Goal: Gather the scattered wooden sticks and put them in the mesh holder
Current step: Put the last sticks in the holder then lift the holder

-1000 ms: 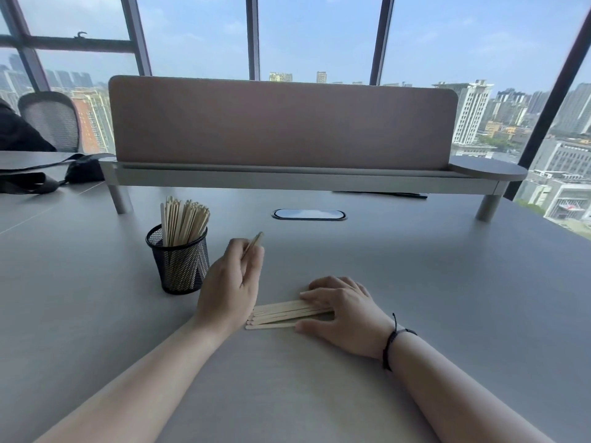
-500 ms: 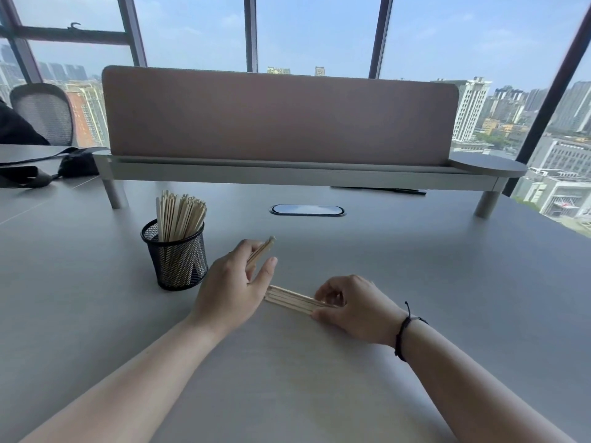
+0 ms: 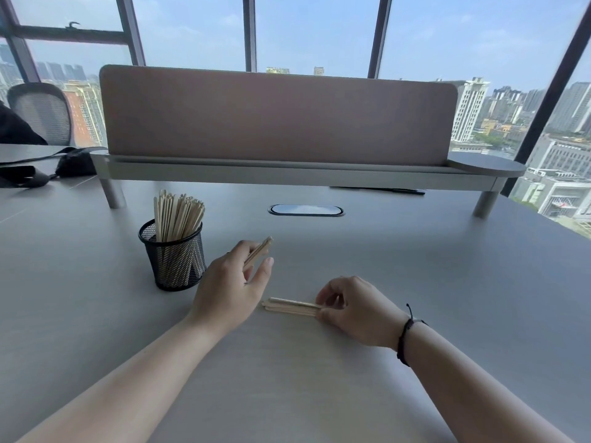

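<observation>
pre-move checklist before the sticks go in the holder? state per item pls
1. Left hand holds its sticks between the fingers: ok.
2. Right hand pinches the bundle on the table at one end: ok.
3. Bundle lifted off the table: not ok, it lies flat.
4. Mesh holder upright, close beside the left hand: ok.
5. Room left in the holder: cannot tell, many sticks already stand in it.
6. Other loose sticks on the table: none seen outside the bundle; under the arms, cannot tell.
</observation>
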{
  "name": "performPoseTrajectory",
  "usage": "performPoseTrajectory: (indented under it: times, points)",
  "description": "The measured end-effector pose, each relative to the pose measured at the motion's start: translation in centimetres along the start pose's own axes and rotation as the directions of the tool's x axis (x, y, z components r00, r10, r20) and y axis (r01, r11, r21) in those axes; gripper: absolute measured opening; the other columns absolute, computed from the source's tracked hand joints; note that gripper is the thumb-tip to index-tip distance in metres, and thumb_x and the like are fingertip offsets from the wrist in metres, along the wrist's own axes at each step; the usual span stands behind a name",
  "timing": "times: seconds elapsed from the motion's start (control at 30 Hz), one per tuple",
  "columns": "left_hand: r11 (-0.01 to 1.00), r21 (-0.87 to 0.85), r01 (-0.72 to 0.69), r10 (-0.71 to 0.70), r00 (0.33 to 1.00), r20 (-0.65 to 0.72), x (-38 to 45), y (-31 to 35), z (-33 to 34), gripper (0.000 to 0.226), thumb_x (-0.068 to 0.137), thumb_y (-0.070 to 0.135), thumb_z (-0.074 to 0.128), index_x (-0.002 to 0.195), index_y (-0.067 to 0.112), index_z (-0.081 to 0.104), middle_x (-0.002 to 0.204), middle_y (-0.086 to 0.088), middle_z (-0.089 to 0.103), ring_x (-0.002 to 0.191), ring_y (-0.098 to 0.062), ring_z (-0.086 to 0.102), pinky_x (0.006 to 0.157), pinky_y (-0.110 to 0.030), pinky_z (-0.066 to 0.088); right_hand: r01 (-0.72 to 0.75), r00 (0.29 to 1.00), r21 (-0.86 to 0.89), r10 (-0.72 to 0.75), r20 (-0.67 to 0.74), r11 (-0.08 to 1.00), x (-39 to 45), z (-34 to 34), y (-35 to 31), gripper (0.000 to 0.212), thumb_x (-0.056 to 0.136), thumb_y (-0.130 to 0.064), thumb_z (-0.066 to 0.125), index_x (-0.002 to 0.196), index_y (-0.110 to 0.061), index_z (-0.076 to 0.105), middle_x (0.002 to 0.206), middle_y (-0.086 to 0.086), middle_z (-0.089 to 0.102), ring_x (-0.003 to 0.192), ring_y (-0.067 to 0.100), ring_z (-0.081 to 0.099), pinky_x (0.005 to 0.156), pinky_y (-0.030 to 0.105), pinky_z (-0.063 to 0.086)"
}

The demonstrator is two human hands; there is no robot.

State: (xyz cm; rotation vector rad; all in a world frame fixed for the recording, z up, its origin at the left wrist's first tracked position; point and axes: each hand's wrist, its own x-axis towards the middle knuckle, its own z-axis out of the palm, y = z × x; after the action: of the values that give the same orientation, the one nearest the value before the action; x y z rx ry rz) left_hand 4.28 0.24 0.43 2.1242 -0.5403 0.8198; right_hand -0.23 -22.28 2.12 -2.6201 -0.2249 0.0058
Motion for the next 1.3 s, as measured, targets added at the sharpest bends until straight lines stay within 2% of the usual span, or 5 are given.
performPoseTrajectory:
  times: [0.27, 0.43, 0.77, 1.07, 1.3]
  points:
    - [1.0, 0.012, 0.015, -0.015, 1.0, 0.012, 0.0, 0.0, 0.1, 0.023, 0.089, 0.039, 0.06, 0.094, 0.017, 0.066, 0.047, 0.013, 0.043, 0.05, -0.005, 0.049, 0.048, -0.023, 0.035, -0.007, 1.0, -0.002, 0.007, 0.007, 1.0, -0.2, 0.0, -0.5, 0.019, 0.088, -0.026, 0.063, 0.104, -0.032, 0.071, 0.079, -0.017, 0.056, 0.083, 0.009, 0.054, 0.081, 0.023, 0.035]
    - [0.999, 0.034, -0.004, 0.003, 1.0, 0.014, -0.1, 0.0, 0.4, 0.015, 0.09, 0.029, 0.064, 0.094, 0.014, 0.067, 0.074, 0.047, 0.055, 0.055, 0.01, 0.052, 0.053, -0.017, 0.034, 0.007, 1.0, -0.038, -0.006, 0.023, 0.999, -0.5, -0.3, -0.8, 0.018, 0.09, -0.023, 0.059, 0.102, -0.03, 0.071, 0.095, -0.012, 0.056, 0.097, 0.013, 0.053, 0.093, 0.03, 0.04]
    - [0.999, 0.03, 0.026, -0.027, 0.999, 0.024, -0.1, -0.3, 0.4, 0.016, 0.089, 0.035, 0.061, 0.089, 0.02, 0.066, 0.051, 0.015, 0.049, 0.053, 0.001, 0.054, 0.051, -0.021, 0.038, 0.115, 0.993, -0.259, -0.107, 0.047, 0.959, -1.0, -0.2, -1.1, 0.018, 0.098, -0.028, 0.049, 0.112, -0.026, 0.059, 0.118, -0.002, 0.058, 0.116, 0.02, 0.051, 0.1, 0.034, 0.037]
    - [0.999, 0.036, 0.023, -0.024, 0.999, 0.026, -0.2, -0.7, 0.5, 0.017, 0.089, 0.037, 0.06, 0.089, 0.02, 0.066, 0.053, 0.014, 0.052, 0.057, 0.001, 0.056, 0.052, -0.025, 0.042, 0.146, 0.988, -0.211, -0.133, 0.073, 0.967, -1.1, -0.5, -1.3, 0.026, 0.096, -0.017, 0.047, 0.118, -0.023, 0.06, 0.112, 0.001, 0.067, 0.106, 0.024, 0.057, 0.077, 0.024, 0.028]
    - [0.999, 0.037, 0.024, -0.025, 0.999, 0.03, -0.2, -0.6, 0.5, 0.018, 0.089, 0.039, 0.06, 0.087, 0.022, 0.066, 0.05, 0.013, 0.048, 0.05, -0.003, 0.051, 0.051, -0.028, 0.042, 0.169, 0.986, -0.273, -0.158, 0.062, 0.947, -1.2, -0.1, -1.1, 0.023, 0.096, -0.018, 0.046, 0.113, -0.024, 0.06, 0.115, 0.001, 0.056, 0.113, 0.024, 0.052, 0.096, 0.033, 0.038]
